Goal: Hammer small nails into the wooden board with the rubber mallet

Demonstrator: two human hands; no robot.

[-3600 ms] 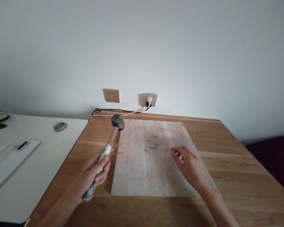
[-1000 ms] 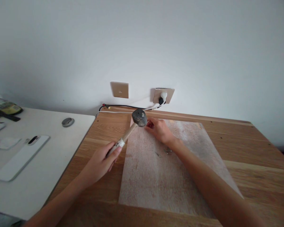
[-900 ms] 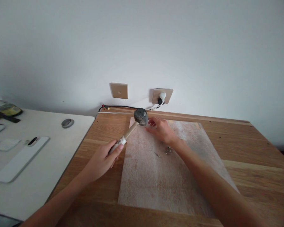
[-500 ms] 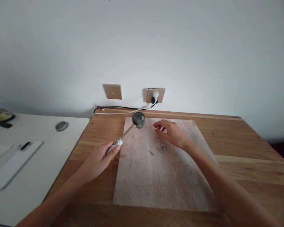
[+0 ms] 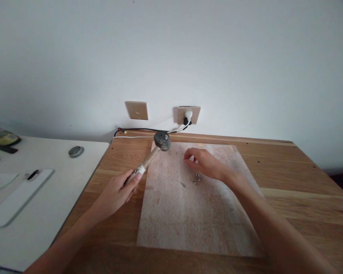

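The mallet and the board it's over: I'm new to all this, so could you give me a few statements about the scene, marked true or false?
1. The left hand grips the mallet. True.
2. A grey disc lies on the white table. True.
3. The metal fasteners lie on the white table. False: they lie on the board.
4. The white plug is in the right wall plate. True.
5. The right hand is over the white table. False: it is over the board; whether it holds anything is unclear.
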